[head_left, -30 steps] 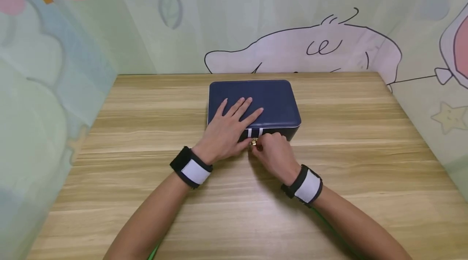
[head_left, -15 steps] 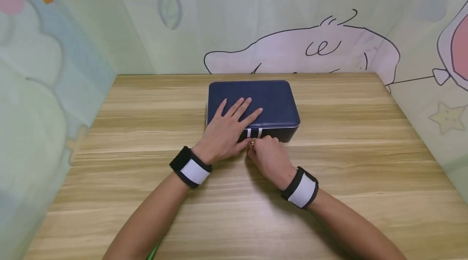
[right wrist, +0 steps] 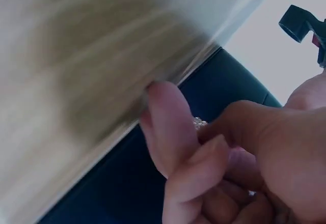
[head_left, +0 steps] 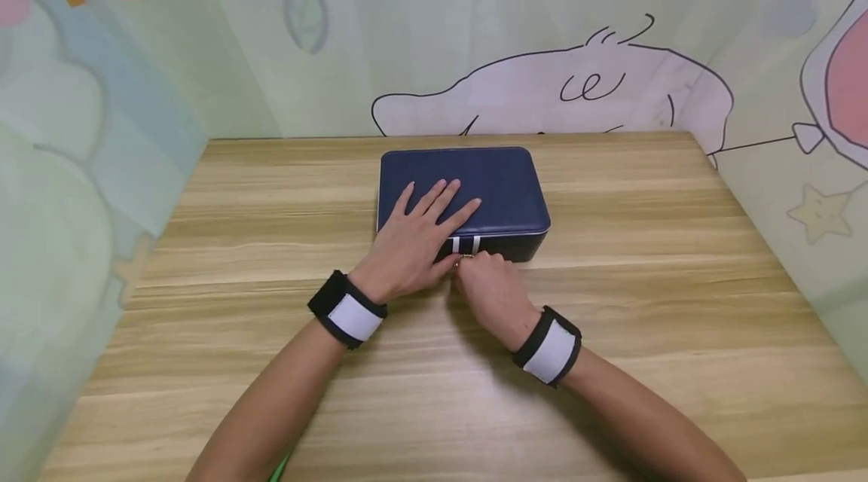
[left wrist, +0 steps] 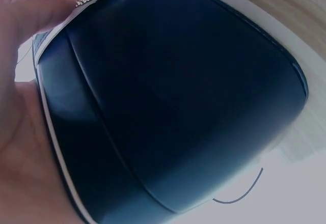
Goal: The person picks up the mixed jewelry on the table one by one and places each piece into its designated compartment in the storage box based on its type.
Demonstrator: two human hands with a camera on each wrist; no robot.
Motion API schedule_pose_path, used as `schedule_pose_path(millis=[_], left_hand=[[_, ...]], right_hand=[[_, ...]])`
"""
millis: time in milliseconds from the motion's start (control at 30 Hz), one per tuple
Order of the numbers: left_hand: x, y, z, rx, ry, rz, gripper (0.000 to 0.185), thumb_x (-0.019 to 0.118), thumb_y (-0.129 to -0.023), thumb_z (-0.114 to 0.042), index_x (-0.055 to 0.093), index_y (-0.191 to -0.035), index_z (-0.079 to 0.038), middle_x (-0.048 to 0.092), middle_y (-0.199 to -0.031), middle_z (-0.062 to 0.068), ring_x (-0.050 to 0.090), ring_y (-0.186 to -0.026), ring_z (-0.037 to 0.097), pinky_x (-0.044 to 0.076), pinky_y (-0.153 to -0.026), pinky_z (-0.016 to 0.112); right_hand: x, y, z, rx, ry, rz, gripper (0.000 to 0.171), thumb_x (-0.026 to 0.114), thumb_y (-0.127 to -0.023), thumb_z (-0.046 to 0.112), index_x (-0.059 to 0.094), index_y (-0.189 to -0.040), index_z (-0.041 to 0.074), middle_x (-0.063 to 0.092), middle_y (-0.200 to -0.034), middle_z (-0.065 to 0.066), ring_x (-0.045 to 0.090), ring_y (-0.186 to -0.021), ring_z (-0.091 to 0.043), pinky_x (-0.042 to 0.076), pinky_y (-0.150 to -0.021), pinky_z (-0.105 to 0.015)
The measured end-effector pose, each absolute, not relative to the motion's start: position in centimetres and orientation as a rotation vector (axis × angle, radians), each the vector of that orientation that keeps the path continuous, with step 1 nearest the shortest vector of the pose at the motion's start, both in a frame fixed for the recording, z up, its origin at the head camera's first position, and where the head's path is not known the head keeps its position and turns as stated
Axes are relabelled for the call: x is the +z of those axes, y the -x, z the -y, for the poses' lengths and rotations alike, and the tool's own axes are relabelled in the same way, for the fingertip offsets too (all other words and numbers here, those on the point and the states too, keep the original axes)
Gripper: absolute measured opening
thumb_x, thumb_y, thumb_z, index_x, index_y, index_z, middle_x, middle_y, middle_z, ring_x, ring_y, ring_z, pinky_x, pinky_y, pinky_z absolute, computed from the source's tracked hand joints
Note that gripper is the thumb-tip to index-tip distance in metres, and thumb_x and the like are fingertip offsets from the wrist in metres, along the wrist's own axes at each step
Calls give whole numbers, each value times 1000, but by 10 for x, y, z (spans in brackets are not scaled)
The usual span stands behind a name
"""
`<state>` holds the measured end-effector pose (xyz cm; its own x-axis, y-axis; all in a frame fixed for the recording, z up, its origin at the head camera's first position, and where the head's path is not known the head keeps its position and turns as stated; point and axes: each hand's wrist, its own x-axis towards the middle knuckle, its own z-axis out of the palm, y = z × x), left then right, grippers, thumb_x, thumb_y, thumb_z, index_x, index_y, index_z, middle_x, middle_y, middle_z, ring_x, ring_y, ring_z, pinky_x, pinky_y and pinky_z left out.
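Two hands are on the navy box [head_left: 475, 188], which sits near the far middle of the wooden table [head_left: 644, 301], just short of the cartoon backdrop [head_left: 542, 83]. My left hand [head_left: 417, 237] lies flat on the lid with fingers straight and spread, pressing down and gripping nothing. My right hand [head_left: 491, 288] is curled at the near front face, fingertips pinching the small sparkly clasp [right wrist: 199, 123] below the two white stripes [head_left: 466, 244] (the right wrist view shows thumb and forefinger closed round it, though blurred).

From the pinch, the lid runs away from me, and the box's long axis lies crosswise, left to right, with the clasp face pointing back toward me. The lid looks fully down; I see no gap along the white piping.

What could go wrong, as I judge it: the clasp is tiny and glittery, so the pinch may slip off if I pull at an angle. My left palm sits just above the pinch, and its weight may hold the lid shut against the right hand's pull. If I ease that pressure too far, the whole box might skate toward me across the smooth wood.
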<state>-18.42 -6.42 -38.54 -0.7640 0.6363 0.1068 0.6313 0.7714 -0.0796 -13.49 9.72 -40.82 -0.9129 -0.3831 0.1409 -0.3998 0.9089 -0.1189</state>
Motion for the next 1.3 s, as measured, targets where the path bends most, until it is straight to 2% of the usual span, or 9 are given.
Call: schedule_pose_path(millis=[200, 333, 567, 667, 767, 933, 1067, 1167, 1300], left_hand=[[-385, 184, 66, 66, 1026, 2827, 82, 59, -98, -55, 18, -164, -29, 17, -171, 12, 18, -159, 30, 15, -127, 60], [-386, 184, 66, 69, 1024, 2821, 82, 59, -98, -55, 18, -164, -29, 17, -171, 12, 18, -159, 30, 15, -127, 60], [-385, 185, 67, 5, 1016, 2839, 79, 58, -98, -54, 21, -164, -29, 17, -171, 11, 18, -159, 29, 14, -127, 60], [-383, 186, 69, -171, 1002, 2868, 70, 54, -101, -53, 30, -161, -26, 22, -170, 11, 19, -159, 30, 13, -128, 58], [-378, 190, 74, -423, 941, 2856, 62, 49, -105, -50, 40, -157, -17, 28, -167, 15, 21, -158, 33, 14, -129, 56], [-372, 206, 93, -856, 716, 2765, 61, 42, -108, -42, 36, -156, -5, 26, -165, 22, 19, -156, 37, 19, -127, 55], [-378, 222, 113, -1196, 485, 2753, 67, 39, -109, -41, 18, -161, -4, 15, -167, 23, 11, -157, 36, 16, -127, 55], [-388, 232, 122, -1469, 304, 2764, 72, 37, -109, -43, 7, -163, -6, 6, -170, 19, 4, -159, 33, 11, -129, 52], [-401, 239, 126, -1828, 120, 2747, 79, 36, -108, -51, -6, -164, -14, -6, -173, 10, -4, -161, 25, 5, -131, 46]], right_hand=[[-407, 143, -106, 738, -614, 2999, 34, 62, -93, 4, 60, -60, 10, 57, -54, -1, 57, -50, -14, 46, -46, -31], [-404, 147, -111, 1054, -549, 3036, 38, 57, -98, 7, 65, -61, 9, 62, -52, 2, 57, -42, -2, 46, -44, -25], [-401, 149, -113, 1011, -559, 3065, 36, 59, -97, 9, 65, -61, 11, 57, -49, 7, 52, -41, -2, 41, -43, -23], [-395, 150, -118, 955, -616, 3026, 36, 63, -95, 12, 63, -59, 14, 48, -47, 10, 45, -42, -3, 35, -43, -22], [-381, 151, -129, 1038, -657, 2982, 35, 63, -98, 17, 67, -63, 12, 53, -51, 9, 51, -46, -4, 39, -45, -22], [-357, 163, -161, 1223, -498, 2804, 33, 59, -103, 28, 75, -82, 9, 70, -69, -4, 64, -61, -15, 48, -54, -25], [-358, 186, -187, 1263, -273, 2674, 37, 55, -105, 38, 72, -115, 6, 71, -106, -14, 66, -97, -26, 52, -79, -36], [-369, 203, -201, 1368, -171, 2720, 55, 49, -106, 44, 52, -145, 6, 53, -146, -20, 50, -137, -34, 44, -109, -50], [-384, 216, -208, 1571, -58, 2860, 76, 41, -105, 57, 18, -163, 14, 22, -168, -19, 22, -157, -36, 22, -126, -55]])
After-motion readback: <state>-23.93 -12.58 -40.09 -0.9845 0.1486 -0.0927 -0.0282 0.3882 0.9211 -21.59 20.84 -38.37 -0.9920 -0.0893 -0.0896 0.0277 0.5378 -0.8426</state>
